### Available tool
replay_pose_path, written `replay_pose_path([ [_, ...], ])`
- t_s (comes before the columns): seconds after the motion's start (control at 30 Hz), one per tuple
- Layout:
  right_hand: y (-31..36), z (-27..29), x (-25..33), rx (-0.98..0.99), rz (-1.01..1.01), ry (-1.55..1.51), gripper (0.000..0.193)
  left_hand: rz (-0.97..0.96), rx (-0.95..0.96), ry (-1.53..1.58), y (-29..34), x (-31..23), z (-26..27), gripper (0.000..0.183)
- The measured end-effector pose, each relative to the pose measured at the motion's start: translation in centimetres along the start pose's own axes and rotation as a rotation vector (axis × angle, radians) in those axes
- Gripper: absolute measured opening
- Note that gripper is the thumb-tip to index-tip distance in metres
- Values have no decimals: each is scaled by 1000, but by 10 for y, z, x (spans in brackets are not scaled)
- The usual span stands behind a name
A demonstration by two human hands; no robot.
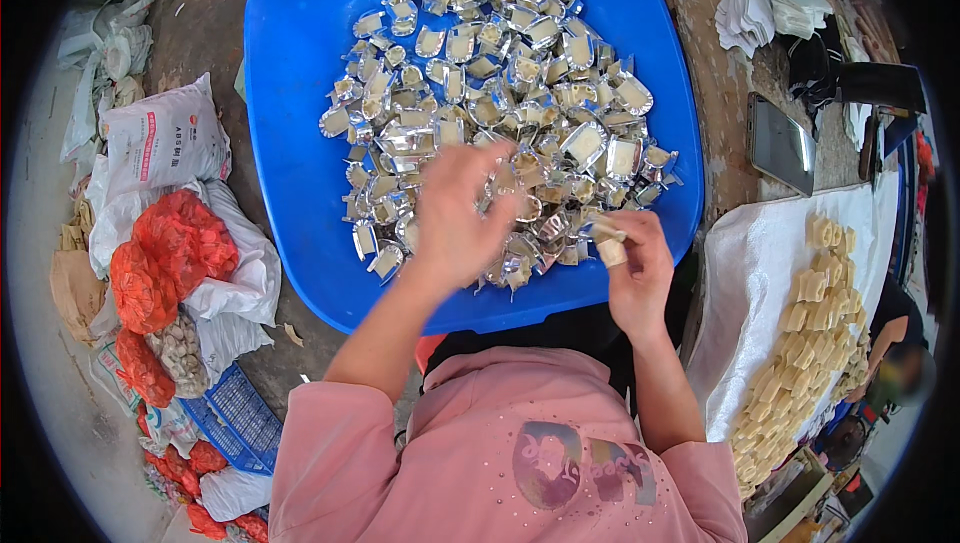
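A wide blue tub [290,143] holds a heap of small shiny silver-and-cream plastic parts [585,146]. My left hand [455,213] is over the middle of the heap, blurred by motion, so its finger closure and any hold are unclear. Near the tub's front right rim, my right hand [645,273] is closed, pinching a small cream plastic piece [611,248] between thumb and fingers. More pale material shows at its fingertips, too small to make out.
To the right, many cream pieces [800,343] lie on a white sheet [735,283], with a dark tablet-like device [780,143] beyond. White sacks [165,133], red bags [180,243] and a blue crate [235,418] stand at left. Another person [890,333] is at far right.
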State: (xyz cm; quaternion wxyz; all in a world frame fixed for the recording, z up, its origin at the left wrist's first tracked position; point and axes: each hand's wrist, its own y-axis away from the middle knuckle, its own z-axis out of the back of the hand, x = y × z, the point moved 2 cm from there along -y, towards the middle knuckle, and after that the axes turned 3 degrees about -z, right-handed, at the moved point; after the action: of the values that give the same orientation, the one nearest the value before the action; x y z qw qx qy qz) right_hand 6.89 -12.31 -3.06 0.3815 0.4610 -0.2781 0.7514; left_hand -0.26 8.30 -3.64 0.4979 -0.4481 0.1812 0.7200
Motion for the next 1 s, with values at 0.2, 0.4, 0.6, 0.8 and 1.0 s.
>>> replay_pose_path([
  [0.2, -8, 21, -18, -104, -51, 247, 43, 180, 45, -684, -24, 84, 14, 30],
  [0.4, -11, 19, -8, -171, -48, 270, 40, 369, 89, -405, -27, 88, 10, 15],
  [0.6, -12, -1, 13, -48, 75, 32, 33, 106, -109, 203, -4, 29, 15, 9],
  [0.8, -10, -29, 34, 41, 151, -161, 27, 52, -39, 654, 30, -23, -21, 8],
  [1.0, -1, -22, 32, -50, 176, -168, 25, 136, -2, 880, 32, -38, -32, 8],
])
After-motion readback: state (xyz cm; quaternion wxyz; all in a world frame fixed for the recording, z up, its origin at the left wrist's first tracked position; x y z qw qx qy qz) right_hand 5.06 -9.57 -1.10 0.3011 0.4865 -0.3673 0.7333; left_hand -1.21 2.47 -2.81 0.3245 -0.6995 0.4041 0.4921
